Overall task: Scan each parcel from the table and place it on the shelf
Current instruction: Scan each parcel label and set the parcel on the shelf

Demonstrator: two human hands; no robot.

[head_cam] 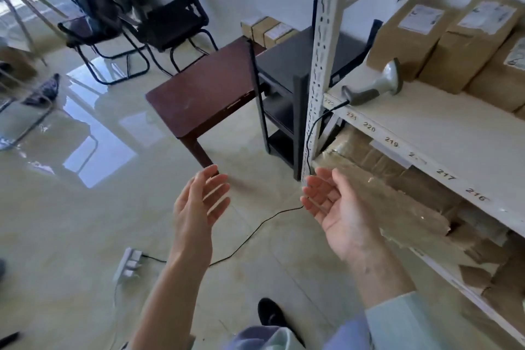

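My left hand (199,202) and my right hand (335,207) hang in front of me over the floor, palms facing each other, fingers relaxed, holding nothing. A dark brown table (204,94) stands ahead with two brown parcels (267,27) at its far end. On the white shelf (443,128) to the right lies a grey barcode scanner (375,85), its black cable (255,233) trailing down to the floor. Several brown parcels (443,37) with white labels stand at the back of that shelf.
A black side rack (284,111) stands between the table and the shelf's upright post (321,65). More brown parcels (397,193) fill the lower shelf. A white power strip (127,263) lies on the glossy floor. Two black chairs (136,28) stand at the back left.
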